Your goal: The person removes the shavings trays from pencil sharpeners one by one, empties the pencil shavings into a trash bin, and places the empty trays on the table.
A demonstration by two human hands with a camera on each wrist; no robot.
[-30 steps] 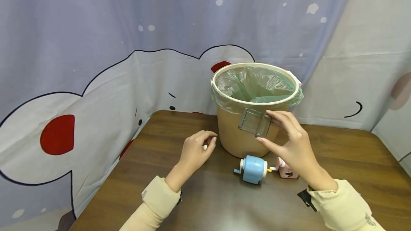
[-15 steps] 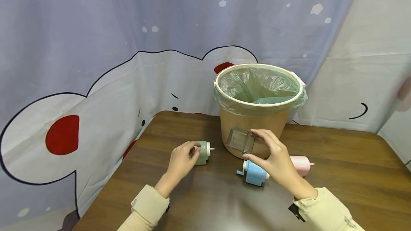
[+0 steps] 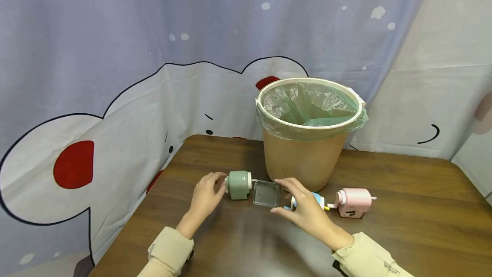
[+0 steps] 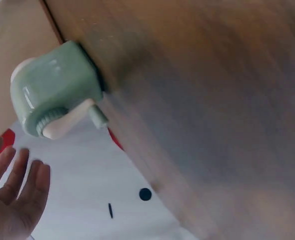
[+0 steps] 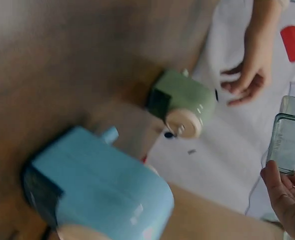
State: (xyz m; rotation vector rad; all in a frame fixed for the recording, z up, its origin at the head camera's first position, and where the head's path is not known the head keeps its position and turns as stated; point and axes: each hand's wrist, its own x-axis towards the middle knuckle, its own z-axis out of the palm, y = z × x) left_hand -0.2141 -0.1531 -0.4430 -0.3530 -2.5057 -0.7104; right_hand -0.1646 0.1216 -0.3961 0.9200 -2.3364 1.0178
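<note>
A green pencil sharpener [image 3: 238, 185] lies on its side on the wooden table [image 3: 403, 225]. My left hand [image 3: 218, 183] sits just left of it with straight fingers [image 4: 17, 200]; the left wrist view shows a gap to the green sharpener [image 4: 55, 95]. My right hand [image 3: 276, 195] pinches a clear plastic drawer [image 3: 266, 193] between thumb and fingers, close to the green sharpener's right end. In the right wrist view the clear drawer [image 5: 287, 135] stands apart from the green sharpener [image 5: 182, 102]. A blue sharpener [image 3: 318, 200] is mostly hidden behind my right hand.
A tan waste bin [image 3: 307, 161] with a green liner stands behind the sharpeners. A pink sharpener [image 3: 353, 202] lies right of the blue one. A printed curtain hangs behind the table and along its left edge.
My right hand has brought the clear drawer down from the front of the bin to the table beside the green sharpener. My left hand has uncurled from the green sharpener and drawn back.
</note>
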